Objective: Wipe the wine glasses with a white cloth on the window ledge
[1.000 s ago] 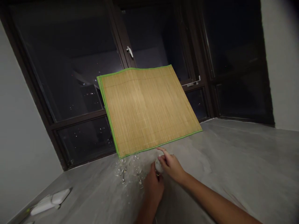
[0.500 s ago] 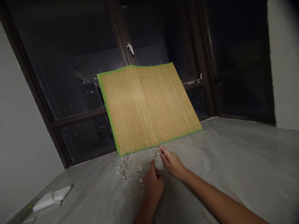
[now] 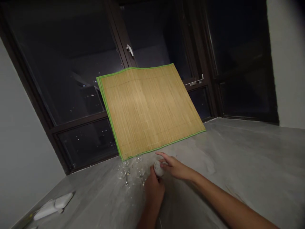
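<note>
white bundle (image 3: 158, 169) (blurred), gripped by left hand (image 3: 154, 188), touches right hand (image 3: 175, 167)

Glasses (image 3: 141, 172): lower centre, blocking just left of the left hand (image 3: 154, 188).
Mat (image 3: 152, 109): across the centre, barring the way forward.
Grey surface (image 3: 252, 159): lower right, room beyond the right hand (image 3: 177, 168).
White bundle (image 3: 53, 206): lower left, a gap between it and the glasses.

1 left hand (image 3: 154, 189), 1 right hand (image 3: 178, 168), 1 whitish object (image 3: 158, 169), 4 stemmed glasses (image 3: 140, 172), 1 mat (image 3: 150, 109), 1 bundle (image 3: 53, 205).
</note>
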{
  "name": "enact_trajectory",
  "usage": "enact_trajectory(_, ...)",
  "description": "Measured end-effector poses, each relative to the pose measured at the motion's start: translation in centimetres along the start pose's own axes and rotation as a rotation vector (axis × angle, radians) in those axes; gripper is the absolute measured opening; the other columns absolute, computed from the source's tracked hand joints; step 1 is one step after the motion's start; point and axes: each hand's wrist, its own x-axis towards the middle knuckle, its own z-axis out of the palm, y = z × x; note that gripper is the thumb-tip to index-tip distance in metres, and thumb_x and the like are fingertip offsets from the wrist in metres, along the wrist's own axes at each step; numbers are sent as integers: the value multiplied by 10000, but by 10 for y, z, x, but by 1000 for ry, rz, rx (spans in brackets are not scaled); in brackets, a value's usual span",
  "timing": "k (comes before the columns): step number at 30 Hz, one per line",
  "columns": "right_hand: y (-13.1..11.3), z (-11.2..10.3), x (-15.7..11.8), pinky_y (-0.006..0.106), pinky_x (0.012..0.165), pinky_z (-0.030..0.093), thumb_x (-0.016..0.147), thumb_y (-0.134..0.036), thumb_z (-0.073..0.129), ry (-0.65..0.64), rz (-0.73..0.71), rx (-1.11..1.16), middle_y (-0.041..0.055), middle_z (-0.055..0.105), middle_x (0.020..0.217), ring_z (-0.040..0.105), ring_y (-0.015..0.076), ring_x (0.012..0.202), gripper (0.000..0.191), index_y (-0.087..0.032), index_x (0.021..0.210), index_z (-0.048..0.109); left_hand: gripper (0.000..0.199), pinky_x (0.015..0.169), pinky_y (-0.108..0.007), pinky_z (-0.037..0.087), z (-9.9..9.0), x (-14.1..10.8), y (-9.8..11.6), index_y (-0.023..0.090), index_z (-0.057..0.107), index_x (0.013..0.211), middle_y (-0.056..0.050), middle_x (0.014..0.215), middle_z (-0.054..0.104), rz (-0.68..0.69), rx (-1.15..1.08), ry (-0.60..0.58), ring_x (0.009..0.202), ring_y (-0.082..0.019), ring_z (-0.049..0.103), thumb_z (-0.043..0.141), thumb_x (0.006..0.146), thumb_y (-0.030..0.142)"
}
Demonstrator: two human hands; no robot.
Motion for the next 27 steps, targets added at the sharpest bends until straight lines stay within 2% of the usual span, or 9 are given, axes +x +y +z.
enact_trajectory(2, 2, -2, -1, 226, 609, 454, 878, -362, 575, -37, 104, 162, 52, 682, 1067, 606, 108, 675, 566, -245, 1408, 411, 390, 648, -257, 381, 0, 0, 0, 216, 499, 1194, -46, 904, 730, 27, -14, -8, 826, -218, 674, 469, 818, 118)
enact_trajectory(5, 8, -7, -1, 182, 375, 307, 820, -423, 655, -78, 240, 367, 15, 670, 1003, 421, 26, 390, 630, -283, 1381, 406, 382, 675, -249, 395, 1, 0, 1, 215, 519, 1168, -38, 886, 724, 39, -68, -8, 840, -206, 673, 468, 805, 104)
enact_trajectory(8, 14, -10, 1, 176, 292, 188, 776, -473, 693, -32, 254, 496, -69, 612, 736, 304, 8, 289, 611, -246, 1293, 461, 437, 703, -244, 405, 3, 0, 2, 219, 524, 1188, -28, 887, 719, 68, -138, -10, 842, -195, 664, 479, 776, 80)
enact_trajectory(11, 18, -9, 6, 177, 257, 146, 734, -498, 713, 65, 247, 532, -107, 554, 613, 268, 12, 243, 563, -208, 1168, 501, 485, 711, -238, 410, 6, 1, 2, 226, 508, 1230, -23, 935, 717, 82, -215, -15, 837, -184, 657, 476, 770, 77)
enact_trajectory(16, 22, -7, 14, 179, 241, 159, 670, -503, 722, 330, 211, 562, -131, 508, 518, 275, 35, 220, 564, -205, 1074, 464, 481, 751, -244, 419, 10, 0, 3, 208, 490, 1277, -54, 1031, 709, 90, -223, -30, 891, -184, 650, 477, 803, 127)
enact_trajectory(21, 25, -6, 15, 197, 260, 182, 710, -490, 665, 559, 175, 493, -115, 512, 529, 310, 60, 235, 530, -202, 1096, 445, 502, 749, -261, 427, 16, 1, 3, 195, 468, 1323, -64, 1025, 707, 71, -163, -65, 881, -192, 647, 475, 822, 169)
enact_trajectory(24, 26, -1, 12, 215, 308, 262, 786, -488, 593, 620, 157, 375, -84, 546, 588, 370, 78, 296, 506, -200, 1176, 451, 513, 782, -261, 432, 18, 1, 2, 195, 456, 1342, -72, 1063, 700, 76, -198, -70, 922, -191, 645, 464, 830, 173)
enact_trajectory(27, 26, 1, 8, 256, 533, 451, 840, -450, 573, 560, 61, 86, -27, 611, 719, 568, 139, 559, 522, -211, 1289, 458, 529, 825, -266, 430, 16, 0, 2, 189, 446, 1364, -86, 1115, 688, 84, -211, -68, 968, -194, 639, 456, 834, 175)
